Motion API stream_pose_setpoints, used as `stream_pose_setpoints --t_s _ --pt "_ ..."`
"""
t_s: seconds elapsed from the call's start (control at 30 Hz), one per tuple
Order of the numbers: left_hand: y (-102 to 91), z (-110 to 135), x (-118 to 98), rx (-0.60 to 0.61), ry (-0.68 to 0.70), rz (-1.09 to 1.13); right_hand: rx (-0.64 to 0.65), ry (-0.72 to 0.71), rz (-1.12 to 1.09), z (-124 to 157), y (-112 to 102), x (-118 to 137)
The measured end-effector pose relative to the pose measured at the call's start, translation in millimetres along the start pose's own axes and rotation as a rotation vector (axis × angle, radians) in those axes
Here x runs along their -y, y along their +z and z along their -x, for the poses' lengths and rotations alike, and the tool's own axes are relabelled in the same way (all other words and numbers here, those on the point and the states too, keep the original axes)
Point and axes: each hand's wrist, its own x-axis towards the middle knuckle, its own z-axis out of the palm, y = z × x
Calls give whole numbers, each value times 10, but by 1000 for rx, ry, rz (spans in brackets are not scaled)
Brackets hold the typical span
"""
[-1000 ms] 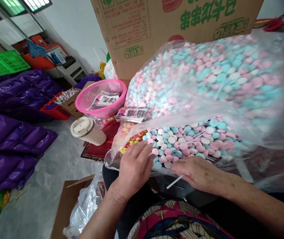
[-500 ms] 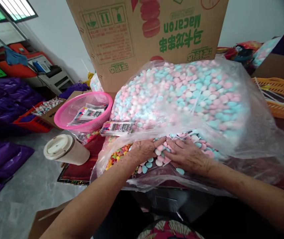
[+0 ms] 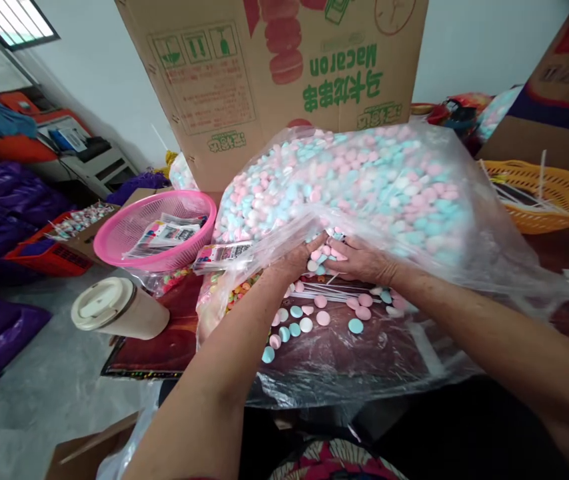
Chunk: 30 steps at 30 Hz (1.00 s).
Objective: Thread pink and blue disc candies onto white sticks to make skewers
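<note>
A large clear plastic bag (image 3: 509, 267) bulges with pink, pale blue and white round candies (image 3: 364, 167). At its open mouth, my left hand (image 3: 297, 259) and my right hand (image 3: 366, 261) face each other and gather a clump of candies (image 3: 323, 257) between them. The tips of some fingers are hidden by candies and plastic. White sticks (image 3: 332, 291) lie on the plastic just below the hands. Several loose candies (image 3: 294, 329) are scattered nearer to me. Colourful ring-shaped candies (image 3: 240, 292) show to the left of my left forearm.
A pink basket (image 3: 107, 237) with printed packets stands left, above a lidded cup (image 3: 124, 310). More packets (image 3: 222, 256) lie against the bag. Behind it rises a cardboard box (image 3: 284, 100). An orange basket (image 3: 564, 193) with white sticks stands right.
Both hands have pushed away from me toward the bag, taking candies along. The sticks and scattered candies are now uncovered, and the plastic's front part is spread flatter.
</note>
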Motion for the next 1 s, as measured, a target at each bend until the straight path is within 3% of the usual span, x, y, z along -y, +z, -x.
stream_pose_setpoints --t_s 0.2,0.33,0.47,0.57,0.67,0.8,1.0 --pt "-15 117 -17 183 47 47 162 -35 -40 100 -394 143" --pt "-153 165 -29 232 25 79 250 55 -99 138 -659 251" --pt "-270 132 8 228 37 77 353 240 -213 145 -854 645" --pt "-307 33 47 219 36 69 489 347 -325 28 -828 1017" --pt "-321 -65 54 217 33 54 543 436 -327 -200 -688 1207" --pt "-352 -93 69 218 32 44 571 530 -306 -429 -589 1172" --pt "-370 -75 146 214 41 73 616 616 -242 -389 -703 1169"
